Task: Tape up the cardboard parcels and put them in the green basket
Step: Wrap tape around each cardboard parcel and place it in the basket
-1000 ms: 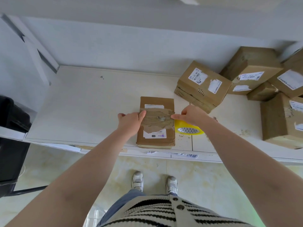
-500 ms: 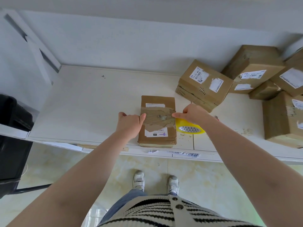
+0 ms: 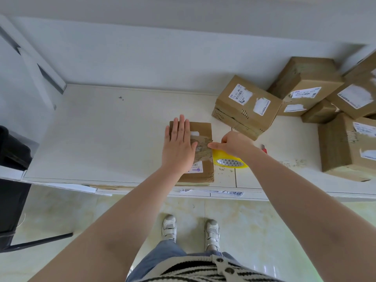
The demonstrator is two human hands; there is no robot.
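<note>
A flat parcel [image 3: 200, 153] of matt brown cardboard, banded with glossy clear tape and papered with white labels, is being pressed under a bare left hand [image 3: 179, 148] on a smooth, faintly glossy cream table [image 3: 105, 139]. A shiny yellow plastic tape roll [image 3: 230, 161] is being seen beside it under the right hand [image 3: 234, 144]. Further boxes [image 3: 247, 106] of the same dull, creased cardboard are being shown behind. Polished pale floor tiles [image 3: 254, 224] are being glimpsed below, with a knitted striped top [image 3: 193, 271].
</note>
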